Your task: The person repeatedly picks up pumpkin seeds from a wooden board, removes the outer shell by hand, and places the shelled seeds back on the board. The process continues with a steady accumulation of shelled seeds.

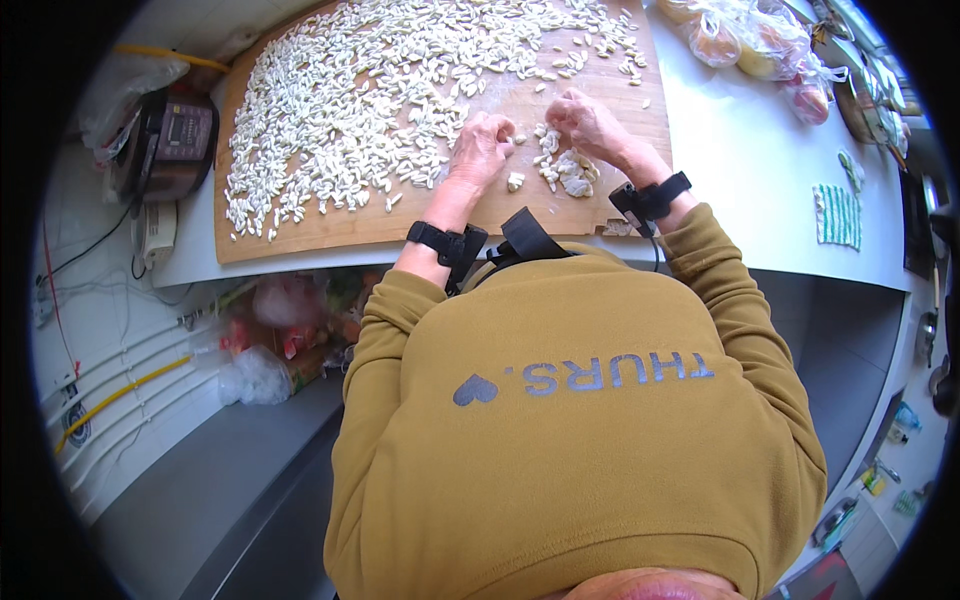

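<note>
Many small white dough pieces (350, 130) cover most of a wooden board (630, 100). My left hand (482, 150) is at the board's near middle, with its fingers curled together in a pinch. A tiny bit of dough (519, 139) shows by its fingertips. To the right, my right hand (588, 125) is also closed, thumb and fingers drawn together; what it pinches is hidden. Just below it lies a soft, uneven dough lump (575, 173), with several small pieces (547, 150) beside it. A separate small chunk (516, 181) rests between the hands.
Bagged fruit (755, 40) stands at the far right of the white counter (720, 170). A green-striped cloth (837, 215) lies at the right. On the left are a dark cooker (180, 140) and a white handset (158, 230). Plastic bags (256, 375) sit beneath the counter.
</note>
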### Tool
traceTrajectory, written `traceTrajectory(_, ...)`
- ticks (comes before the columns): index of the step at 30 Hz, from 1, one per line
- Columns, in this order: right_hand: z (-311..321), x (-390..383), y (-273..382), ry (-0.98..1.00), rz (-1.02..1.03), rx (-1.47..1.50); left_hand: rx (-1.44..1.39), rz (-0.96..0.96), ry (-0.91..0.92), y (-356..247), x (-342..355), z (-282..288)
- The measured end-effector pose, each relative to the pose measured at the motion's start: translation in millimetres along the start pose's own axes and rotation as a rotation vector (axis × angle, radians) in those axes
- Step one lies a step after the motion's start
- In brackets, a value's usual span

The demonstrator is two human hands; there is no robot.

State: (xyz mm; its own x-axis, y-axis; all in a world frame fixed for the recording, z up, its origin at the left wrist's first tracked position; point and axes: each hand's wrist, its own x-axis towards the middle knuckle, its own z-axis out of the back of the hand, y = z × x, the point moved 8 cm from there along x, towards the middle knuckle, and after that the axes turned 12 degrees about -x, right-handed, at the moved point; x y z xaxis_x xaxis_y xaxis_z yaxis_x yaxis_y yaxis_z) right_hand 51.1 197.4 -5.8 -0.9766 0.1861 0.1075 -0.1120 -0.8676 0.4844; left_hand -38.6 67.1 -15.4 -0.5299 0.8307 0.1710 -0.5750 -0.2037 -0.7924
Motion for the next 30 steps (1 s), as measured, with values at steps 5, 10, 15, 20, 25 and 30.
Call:
traceTrajectory(5,7.0,-16.0,-9.2,0.024,-0.141,0.038,0.045,0.044,0.1,-4.9,1.7,0.7)
traceTrajectory(10,1.7,-24.2,-15.9,0.121,-0.249,0.181,0.071,0.229,0.153,2.5,1.2,6.8)
traceTrajectory(15,-0.1,-10.7,-5.0,0.035,-0.163,0.146,0.211,0.266,0.106,6.9,10.9,13.3)
traceTrajectory(20,-6.6,12.2,16.7,0.057,0.049,0.019,0.255,0.172,-0.015,7.6,18.9,17.1)
traceTrajectory(25,-7.6,14.1,10.6,0.118,-0.016,0.116,0.144,-0.005,0.003,1.3,16.3,14.5)
traceTrajectory(30,-7.0,9.6,-3.0,0.042,-0.089,0.051,0.214,-0.073,-0.014,-8.3,16.1,17.1)
